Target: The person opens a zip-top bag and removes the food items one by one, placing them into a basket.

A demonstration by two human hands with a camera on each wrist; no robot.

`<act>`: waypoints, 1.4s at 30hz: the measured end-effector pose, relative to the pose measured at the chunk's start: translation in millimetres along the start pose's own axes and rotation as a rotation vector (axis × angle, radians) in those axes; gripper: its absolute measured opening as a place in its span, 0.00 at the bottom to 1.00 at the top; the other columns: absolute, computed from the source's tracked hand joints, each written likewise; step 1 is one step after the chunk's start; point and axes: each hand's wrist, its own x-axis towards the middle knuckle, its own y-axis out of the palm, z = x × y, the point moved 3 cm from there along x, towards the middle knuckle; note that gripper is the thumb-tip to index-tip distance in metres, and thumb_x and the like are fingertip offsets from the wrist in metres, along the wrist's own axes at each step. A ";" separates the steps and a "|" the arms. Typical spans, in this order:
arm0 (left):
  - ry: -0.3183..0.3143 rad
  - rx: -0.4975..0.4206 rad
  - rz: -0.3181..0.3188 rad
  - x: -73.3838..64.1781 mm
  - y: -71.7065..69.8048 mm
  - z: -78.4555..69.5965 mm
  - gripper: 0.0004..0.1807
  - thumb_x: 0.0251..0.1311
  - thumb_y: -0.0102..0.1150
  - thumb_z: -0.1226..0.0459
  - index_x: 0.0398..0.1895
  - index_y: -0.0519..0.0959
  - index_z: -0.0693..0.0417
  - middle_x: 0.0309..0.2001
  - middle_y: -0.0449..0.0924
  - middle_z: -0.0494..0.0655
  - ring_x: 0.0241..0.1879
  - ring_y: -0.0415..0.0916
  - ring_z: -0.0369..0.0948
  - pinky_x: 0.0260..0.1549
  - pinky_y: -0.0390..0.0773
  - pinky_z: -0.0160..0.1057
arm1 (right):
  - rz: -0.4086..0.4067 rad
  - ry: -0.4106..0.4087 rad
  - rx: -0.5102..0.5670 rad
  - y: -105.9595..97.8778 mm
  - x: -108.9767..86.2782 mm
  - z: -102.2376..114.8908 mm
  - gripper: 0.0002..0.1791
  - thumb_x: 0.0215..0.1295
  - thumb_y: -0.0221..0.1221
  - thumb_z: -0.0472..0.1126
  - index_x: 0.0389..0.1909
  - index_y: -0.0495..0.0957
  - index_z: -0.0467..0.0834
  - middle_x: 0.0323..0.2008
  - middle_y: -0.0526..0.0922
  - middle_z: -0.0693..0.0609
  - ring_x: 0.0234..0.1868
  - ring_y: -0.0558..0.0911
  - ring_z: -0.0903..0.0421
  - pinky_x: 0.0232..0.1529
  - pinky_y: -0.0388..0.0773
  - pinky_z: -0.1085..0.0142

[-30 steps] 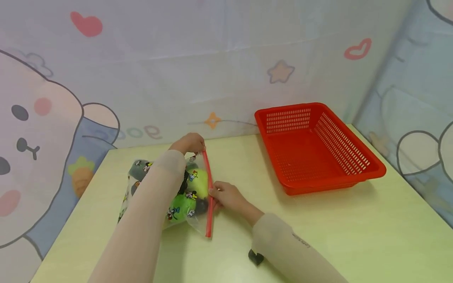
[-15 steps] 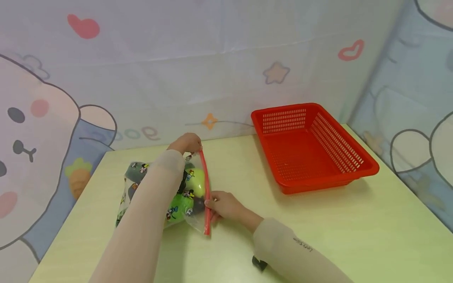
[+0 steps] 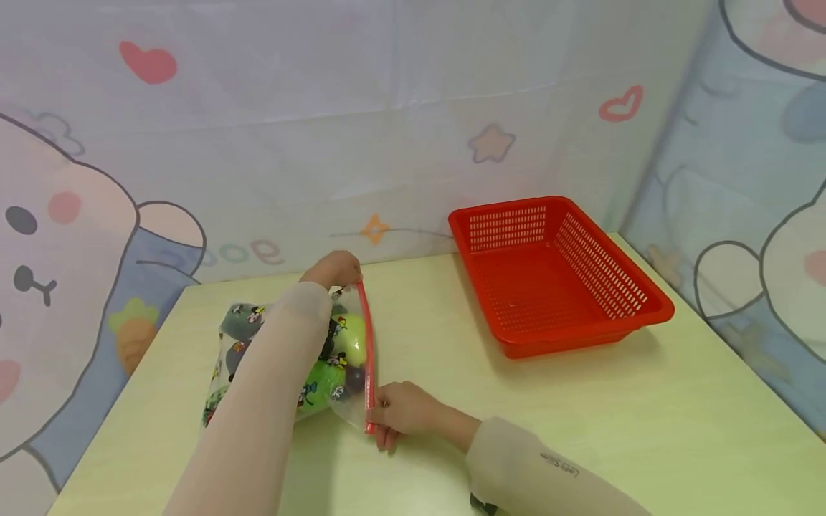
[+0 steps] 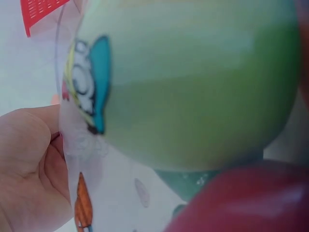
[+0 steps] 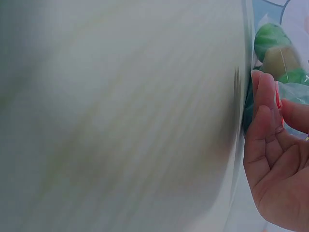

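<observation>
A clear zip bag (image 3: 351,416) printed with cartoon figures lies on the table, filled with green, yellow-green and dark rounded items. Its red zip strip (image 3: 368,337) runs along the right end. My left hand (image 3: 337,268) pinches the far end of that strip, with the forearm crossing over the bag. Near the strip's front end, my right hand (image 3: 405,412) pinches it between thumb and fingers. In the left wrist view a large green item (image 4: 203,96) and a red one (image 4: 256,203) show through the plastic beside the left hand (image 4: 29,164).
A red plastic basket (image 3: 497,315) with slotted sides stands at the back right of the pale table (image 3: 581,408). A small black object (image 3: 482,504) lies partly under the right sleeve. A printed curtain (image 3: 290,165) hangs behind the table.
My right hand has slid along the red strip toward its front end. My left hand keeps its hold at the far end. The head view has shifted slightly.
</observation>
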 end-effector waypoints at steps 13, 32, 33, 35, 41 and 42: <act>-0.009 -0.009 -0.013 -96.2 -32.7 -75.3 0.18 0.68 0.44 0.57 0.53 0.75 0.58 0.46 0.79 0.52 0.44 0.77 0.46 0.50 0.73 0.46 | 0.009 0.007 -0.052 -2.2 -4.7 -4.2 0.10 0.65 0.54 0.40 0.26 0.77 0.42 0.19 0.82 0.46 0.19 0.82 0.52 0.23 0.77 0.66; 0.421 0.459 -0.086 -220.5 -10.5 -158.4 0.15 0.68 0.42 0.63 0.51 0.77 0.45 0.53 0.77 0.44 0.60 0.68 0.45 0.61 0.62 0.51 | 0.030 -0.051 -0.228 -27.2 -7.4 0.1 0.10 0.66 0.52 0.50 0.32 0.75 0.48 0.26 0.81 0.52 0.26 0.78 0.59 0.28 0.70 0.70; 0.422 0.464 -0.109 -222.7 -11.2 -157.6 0.15 0.68 0.43 0.63 0.50 0.78 0.45 0.53 0.77 0.43 0.60 0.68 0.45 0.61 0.61 0.51 | 0.020 -0.058 -0.250 -28.0 -7.1 -0.1 0.10 0.66 0.51 0.49 0.32 0.75 0.49 0.25 0.81 0.53 0.25 0.77 0.60 0.27 0.69 0.71; 0.429 0.471 -0.150 -226.7 -13.0 -155.6 0.13 0.66 0.44 0.63 0.47 0.79 0.46 0.51 0.77 0.44 0.59 0.68 0.45 0.61 0.61 0.50 | -0.013 -0.074 -0.300 -30.2 -7.1 0.0 0.10 0.66 0.51 0.48 0.31 0.75 0.48 0.23 0.80 0.54 0.24 0.75 0.62 0.28 0.69 0.71; 0.454 0.459 -0.277 -233.5 -16.8 -146.0 0.12 0.62 0.47 0.66 0.44 0.79 0.46 0.51 0.76 0.44 0.58 0.68 0.44 0.58 0.65 0.50 | -0.249 -0.062 -0.395 -49.1 -5.1 2.3 0.08 0.66 0.50 0.44 0.40 0.75 0.46 0.36 0.80 0.54 0.36 0.77 0.58 0.41 0.73 0.64; 0.465 0.447 -0.304 -234.1 -17.2 -144.3 0.12 0.61 0.48 0.66 0.44 0.79 0.46 0.51 0.76 0.44 0.57 0.68 0.44 0.57 0.67 0.50 | -0.294 -0.064 -0.379 -53.0 -3.9 3.4 0.09 0.65 0.51 0.43 0.43 0.75 0.45 0.40 0.80 0.52 0.41 0.78 0.55 0.44 0.73 0.62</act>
